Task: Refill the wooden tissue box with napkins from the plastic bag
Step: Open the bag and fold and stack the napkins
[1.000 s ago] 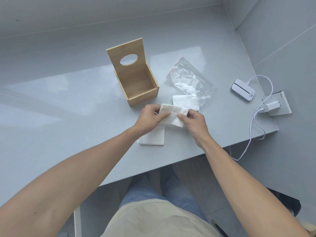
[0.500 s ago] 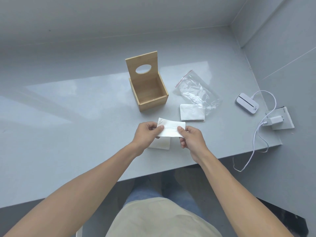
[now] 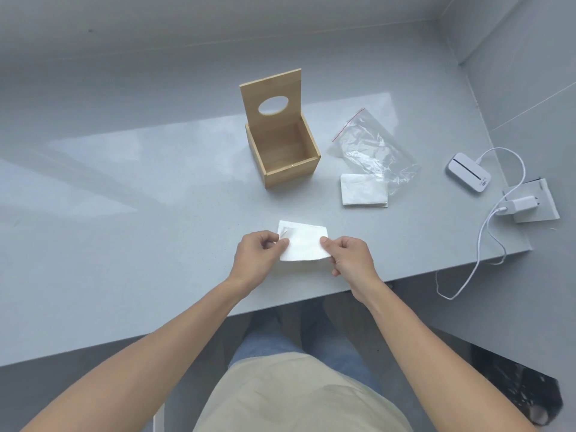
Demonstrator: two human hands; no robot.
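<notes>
The wooden tissue box (image 3: 282,151) stands open on the grey counter, its lid with an oval hole tipped upright at the back; the inside looks bare. A clear plastic bag (image 3: 371,148) with a red seal lies to its right, flat. Just in front of the bag lies a folded white napkin (image 3: 363,190). Nearer the counter's front edge, my left hand (image 3: 257,255) and my right hand (image 3: 350,258) each pinch one end of another white napkin (image 3: 304,246), holding it stretched between them. The napkin that lay beneath it is hidden.
A small white device (image 3: 467,172) sits at the right on the counter (image 3: 124,213), its white cable (image 3: 486,232) running to a charger in a wall socket plate (image 3: 530,204) and hanging over the edge. Walls close off the back and right.
Both hands with the napkin have drawn back from the box toward the counter's front edge, and the napkin is spread wider between them. The camera view has tilted, shifting everything rightward.
</notes>
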